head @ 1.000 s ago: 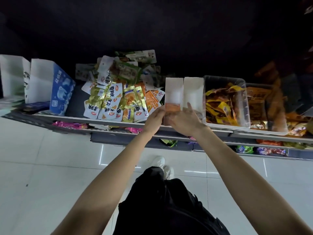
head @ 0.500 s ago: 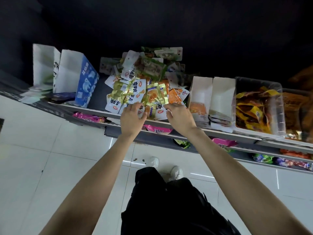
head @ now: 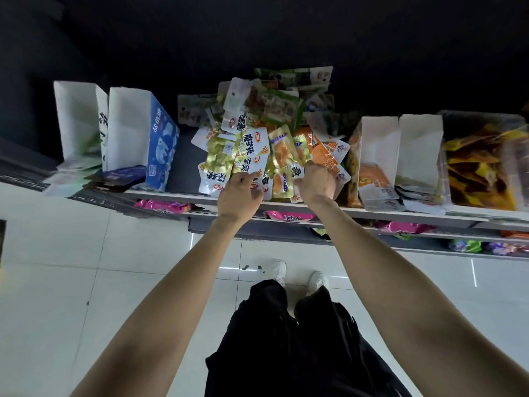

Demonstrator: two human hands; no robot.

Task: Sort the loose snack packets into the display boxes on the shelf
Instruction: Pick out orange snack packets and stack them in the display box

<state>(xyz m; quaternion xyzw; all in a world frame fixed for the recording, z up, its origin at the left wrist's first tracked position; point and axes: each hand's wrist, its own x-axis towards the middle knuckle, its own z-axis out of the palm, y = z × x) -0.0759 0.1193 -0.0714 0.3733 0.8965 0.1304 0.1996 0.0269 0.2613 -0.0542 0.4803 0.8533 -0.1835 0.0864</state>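
Observation:
A heap of loose snack packets (head: 257, 144) in white, gold, green and orange lies mid-shelf. My left hand (head: 239, 193) rests with spread fingers on the white-and-gold packets at the heap's front edge. My right hand (head: 316, 181) is just right of it, its fingers curled into the heap on a gold packet (head: 282, 183) beside the orange ones. A white display box (head: 378, 144) to the right holds orange packets (head: 372, 179); a second white box (head: 420, 147) stands next to it. A blue display box (head: 160, 144) and another white box (head: 77, 121) stand to the left.
A clear bin (head: 512, 144) of yellow-orange packets sits at the far right of the shelf. Pink packets (head: 289, 216) lie on the lower shelf below the front rail (head: 177, 196). White tiled floor (head: 86, 282) and my shoes are beneath.
Both hands moved left from the white box with orange packets to the loose heap and now reach deeper into it. The view shifted left with them.

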